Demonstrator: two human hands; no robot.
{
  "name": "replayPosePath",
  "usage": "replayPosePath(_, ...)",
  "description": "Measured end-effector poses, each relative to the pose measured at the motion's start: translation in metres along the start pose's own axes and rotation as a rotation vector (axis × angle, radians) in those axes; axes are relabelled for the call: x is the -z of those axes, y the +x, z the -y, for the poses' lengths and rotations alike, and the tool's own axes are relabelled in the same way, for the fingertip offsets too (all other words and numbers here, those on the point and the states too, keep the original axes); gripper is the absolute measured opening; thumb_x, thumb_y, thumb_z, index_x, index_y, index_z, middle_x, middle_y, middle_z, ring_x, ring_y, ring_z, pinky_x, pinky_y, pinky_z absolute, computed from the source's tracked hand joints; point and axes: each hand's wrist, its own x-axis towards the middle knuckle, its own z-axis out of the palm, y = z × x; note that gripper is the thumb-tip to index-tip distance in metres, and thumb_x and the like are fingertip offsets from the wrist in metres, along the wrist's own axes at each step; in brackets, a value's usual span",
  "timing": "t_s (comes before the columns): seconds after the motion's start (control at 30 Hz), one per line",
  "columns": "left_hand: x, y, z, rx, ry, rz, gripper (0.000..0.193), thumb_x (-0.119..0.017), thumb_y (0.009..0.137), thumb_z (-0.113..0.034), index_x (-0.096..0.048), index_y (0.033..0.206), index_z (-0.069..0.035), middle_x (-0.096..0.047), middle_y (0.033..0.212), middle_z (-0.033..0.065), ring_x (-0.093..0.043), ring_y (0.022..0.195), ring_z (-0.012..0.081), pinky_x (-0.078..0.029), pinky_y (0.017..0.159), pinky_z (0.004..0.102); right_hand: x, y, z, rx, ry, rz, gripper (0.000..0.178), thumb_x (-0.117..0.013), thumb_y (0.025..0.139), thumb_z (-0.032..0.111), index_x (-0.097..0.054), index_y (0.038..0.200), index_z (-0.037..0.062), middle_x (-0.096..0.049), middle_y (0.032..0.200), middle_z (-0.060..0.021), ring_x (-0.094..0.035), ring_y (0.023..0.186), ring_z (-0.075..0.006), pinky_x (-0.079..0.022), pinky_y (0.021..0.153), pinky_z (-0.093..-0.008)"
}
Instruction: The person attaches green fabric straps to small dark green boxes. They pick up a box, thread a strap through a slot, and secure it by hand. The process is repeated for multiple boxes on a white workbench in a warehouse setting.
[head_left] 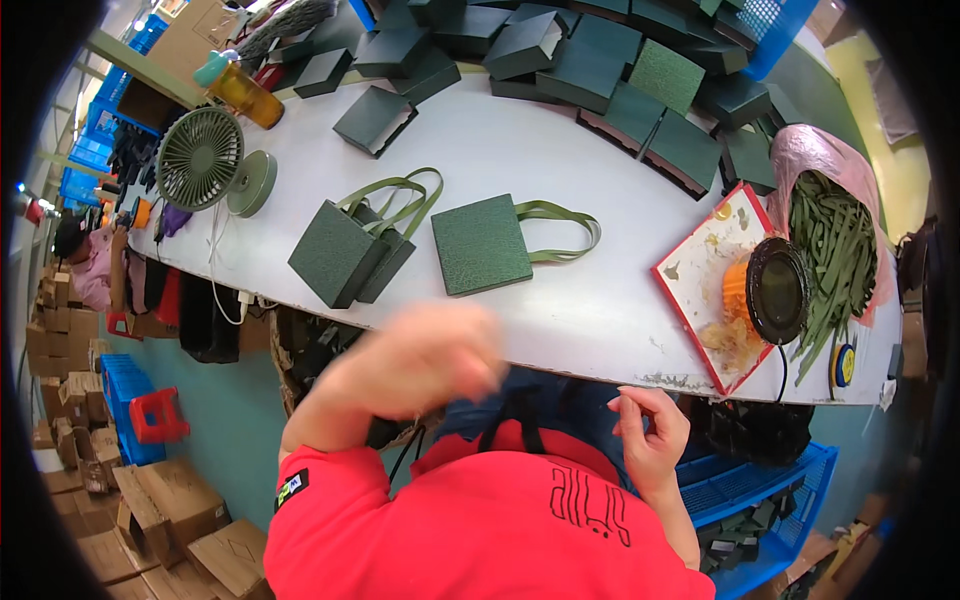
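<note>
Three green boxes with ribbon handles (pixel 575 240) are placed near the front edge of the table (pixel 590 325), probably so that both hands can reach them easily. Two of them, the paired boxes (pixel 330 255), stand close together at left; the single box (pixel 483 246) lies flat, its handle pointing to the right. The left hand (pixel 425 358) is just before them, but it is blurred, so I cannot tell if its grip is apart or together. The right hand (pixel 655 432) is bent beside the table edge, fingertips near each other; whether they meet I cannot tell. The orange-and-black pot (pixel 778 290) sits on a red-edged tray (pixel 690 300), perhaps to keep stains off the table.
</note>
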Motion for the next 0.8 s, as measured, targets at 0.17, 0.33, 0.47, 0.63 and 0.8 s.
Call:
replayPosePath(0.17,-0.078,0.021,0.027,0.130,0.060,0.641,0.019,-0.063,0.095,-0.014,-0.057,0.109,-0.003,-0.058,0.095,0.0145,-0.063,0.090,0.0352,-0.049,0.075,0.0434,0.001,0.000,0.007,-0.185,0.118,-0.018,0.011,-0.066,0.093,-0.005,-0.069,0.103,-0.0023,-0.072,0.084,-0.0085,-0.062,0.059,-0.0082,-0.047,0.054,-0.0217)
replayPosePath(0.33,-0.074,0.038,0.029,-0.034,0.454,0.413,0.033,-0.070,0.087,-0.016,-0.057,0.116,-0.009,-0.060,0.082,0.0079,-0.063,0.081,0.0329,-0.048,0.073,0.0452,0.005,-0.002,-0.001,-0.118,0.100,-0.047,0.010,-0.067,0.092,-0.004,-0.069,0.102,-0.0027,-0.072,0.084,-0.0083,-0.063,0.061,-0.0078,-0.048,0.055,-0.0213)
replayPosePath(0.47,-0.032,0.043,0.056,-0.070,0.966,-0.107,0.061,-0.083,0.074,-0.020,-0.057,0.129,-0.011,-0.064,0.095,0.0100,-0.061,0.095,0.0334,-0.046,0.091,0.0459,0.005,-0.003,0.001,-0.188,0.138,-0.047,0.010,-0.067,0.092,-0.004,-0.069,0.101,-0.0024,-0.072,0.086,-0.0083,-0.062,0.060,-0.0074,-0.047,0.055,-0.0211)
replayPosePath(0.63,-0.011,0.049,0.059,0.263,1.240,-0.214,0.093,-0.088,0.065,-0.021,-0.045,0.146,-0.012,-0.050,0.138,0.0142,-0.045,0.130,0.0343,-0.030,0.112,0.0504,-0.004,0.011,0.002,-0.138,0.140,-0.026,0.010,-0.068,0.093,-0.001,-0.069,0.103,-0.0016,-0.072,0.085,-0.0078,-0.060,0.059,-0.0067,-0.046,0.054,-0.0213)
replayPosePath(0.8,-0.009,0.048,0.051,0.155,1.210,-0.168,0.097,-0.089,0.060,-0.018,-0.046,0.147,-0.012,-0.048,0.145,0.0115,-0.043,0.134,0.0353,-0.028,0.113,0.0499,-0.011,0.037,0.011,-0.421,0.423,0.061,0.018,-0.064,0.099,0.011,-0.067,0.113,-0.0003,-0.069,0.084,-0.0051,-0.056,0.057,-0.0056,-0.042,0.050,-0.0210)
